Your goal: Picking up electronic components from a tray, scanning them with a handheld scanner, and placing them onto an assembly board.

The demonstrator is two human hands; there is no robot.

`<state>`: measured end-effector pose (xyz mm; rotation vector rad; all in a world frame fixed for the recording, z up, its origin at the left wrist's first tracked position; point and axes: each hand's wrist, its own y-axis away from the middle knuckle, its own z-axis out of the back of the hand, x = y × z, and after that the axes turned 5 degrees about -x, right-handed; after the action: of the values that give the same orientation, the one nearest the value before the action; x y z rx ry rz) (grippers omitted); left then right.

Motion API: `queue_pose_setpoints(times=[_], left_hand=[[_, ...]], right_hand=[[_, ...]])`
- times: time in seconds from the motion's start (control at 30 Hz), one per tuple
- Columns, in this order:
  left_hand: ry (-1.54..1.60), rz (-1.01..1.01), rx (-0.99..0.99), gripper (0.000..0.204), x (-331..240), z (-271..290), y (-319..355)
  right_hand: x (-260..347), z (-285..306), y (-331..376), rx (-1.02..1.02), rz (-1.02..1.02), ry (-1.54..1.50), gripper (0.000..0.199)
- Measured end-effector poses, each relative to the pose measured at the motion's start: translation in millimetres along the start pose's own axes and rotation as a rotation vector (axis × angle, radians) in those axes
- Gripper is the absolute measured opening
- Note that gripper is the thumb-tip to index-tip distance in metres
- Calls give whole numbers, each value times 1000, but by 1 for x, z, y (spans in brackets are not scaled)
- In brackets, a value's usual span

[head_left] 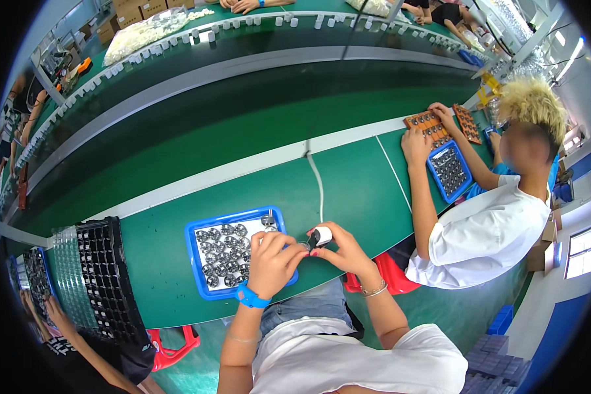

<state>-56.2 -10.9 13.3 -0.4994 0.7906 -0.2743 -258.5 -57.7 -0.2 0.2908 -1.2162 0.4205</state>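
Tray lies flat on the bench, in front of the person and mostly to the left; this position appears to keep the parts within short reach of the left hand. The raised blue rim likely retains the parts, and the pale liner makes the dark, shiny bodies easy to pick out. One part sits apart in the far right corner.

The left hand crosses the right side of the tray. Its thumb and fingers are closed in a fingertip pinch on a small bit; the bit is largely covered, and its shape cannot be told with certainty. The right hand grips the white piece between index finger and thumb, leaving little gap around it. The black end faces the left fingertips; this hold probably steadies the piece while leaving that end accessible.

The hands meet just to the right of the tray, with the white piece and the bit between them, which seems to keep the work clear of the loose parts. The cord runs down the bench toward the right hand. The rack lies well to the left, outside the working space
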Motion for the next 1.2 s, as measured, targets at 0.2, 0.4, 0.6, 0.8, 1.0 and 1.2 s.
queue_pose_setpoints(times=[0.2,0.4,0.6,0.8,1.0,1.2], left_hand=[[59,-3,38,11,0,1,0],[75,70,42,21,0,6,-1],[121,66,53,19,4,8,7],[78,133,-12,12,13,12,16],[-112,131,-61,9,37,5,14],[-77,144,-44,27,43,22,21]], right_hand=[[10,-3,0,-22,96,-9,43],[6,-6,2,-99,61,-181,38],[5,-10,3,-109,40,-237,41],[-21,-19,13,-302,35,-475,43],[-18,-17,6,-436,134,-470,48],[-12,-28,10,-286,79,-430,51]])
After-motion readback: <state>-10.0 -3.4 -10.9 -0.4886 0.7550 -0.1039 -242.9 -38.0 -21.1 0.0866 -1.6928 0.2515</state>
